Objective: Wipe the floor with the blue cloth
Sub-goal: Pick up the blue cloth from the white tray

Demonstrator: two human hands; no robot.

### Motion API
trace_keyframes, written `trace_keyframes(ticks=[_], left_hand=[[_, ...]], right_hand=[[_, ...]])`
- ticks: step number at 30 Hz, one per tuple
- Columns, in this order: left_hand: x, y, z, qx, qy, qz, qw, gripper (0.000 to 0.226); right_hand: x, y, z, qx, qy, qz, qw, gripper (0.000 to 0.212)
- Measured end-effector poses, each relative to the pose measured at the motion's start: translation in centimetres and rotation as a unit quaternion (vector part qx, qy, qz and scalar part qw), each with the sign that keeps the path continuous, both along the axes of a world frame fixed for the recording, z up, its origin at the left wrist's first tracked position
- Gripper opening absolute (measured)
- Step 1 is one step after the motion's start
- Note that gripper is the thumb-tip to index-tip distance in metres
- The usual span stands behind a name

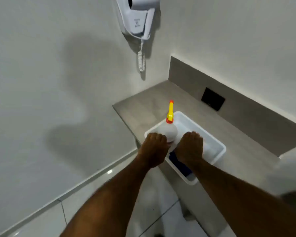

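The blue cloth lies in the near end of a white plastic tub on a grey ledge, mostly hidden under my right wrist. My right hand reaches palm down into the tub over the cloth, and its fingertips are hidden. A white spray bottle with a yellow and orange nozzle stands in the tub's left corner. My left hand is curled against the bottle's left side at the tub's rim. The glossy tiled floor shows below and to the left.
The grey ledge runs along the right wall, with a black plate on its upstand. A white wall-mounted hair dryer with a coiled cord hangs above. A skirting strip lines the left wall's foot.
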State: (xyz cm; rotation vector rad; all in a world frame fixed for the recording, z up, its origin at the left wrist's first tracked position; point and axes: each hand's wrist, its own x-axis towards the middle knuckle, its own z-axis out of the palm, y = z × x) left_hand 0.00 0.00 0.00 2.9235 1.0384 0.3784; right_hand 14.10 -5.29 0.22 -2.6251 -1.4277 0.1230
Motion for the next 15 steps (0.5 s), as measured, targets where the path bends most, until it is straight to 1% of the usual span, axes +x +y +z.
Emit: trace_keyframes(ticks=[1,3,4,6,8,9,11,13,15], left_hand=[[0.8,-0.2,-1.0,-0.011,0.0,-0.006,1.0,0.021],[2.6,-0.2,-2.3,-0.093,0.008,0.012,0.996,0.021],[3.4,-0.2,-2.8,-0.128,0.024,0.024,0.991,0.026],[5.0,0.2,-4.2,-0.19,0.052,0.041,0.98,0.033],[6.2,0.7,-5.4,-0.224,0.09,0.055,0.969,0.033],[6.7,0.9,-6.0,-0.233,0.109,0.06,0.965,0.031],[7.4,1.5,-6.2,-0.259,0.125,0.074,0.955,0.022],[7.8,2.0,-5.8,-0.3,0.104,0.074,0.945,0.017],[7.6,2.3,-5.2,-0.321,0.072,0.065,0.942,0.02]], right_hand=[[0.7,-0.3,-0.8,-0.041,0.023,-0.008,0.999,0.04],[2.2,-0.5,-2.2,-0.068,0.086,-0.006,0.994,0.027],[3.0,-0.6,-2.7,-0.091,0.133,-0.004,0.987,0.028],[4.4,-0.5,-4.3,-0.114,0.216,0.003,0.97,0.041],[5.8,-0.1,-5.4,-0.106,0.209,0.007,0.972,0.053],[6.3,0.1,-6.1,-0.099,0.194,0.012,0.976,0.053],[6.7,0.4,-7.4,-0.093,0.191,0.023,0.977,0.046],[6.9,1.0,-7.8,-0.089,0.214,0.019,0.973,0.032],[7.1,1.5,-7.3,-0.084,0.255,0.01,0.963,0.021]])
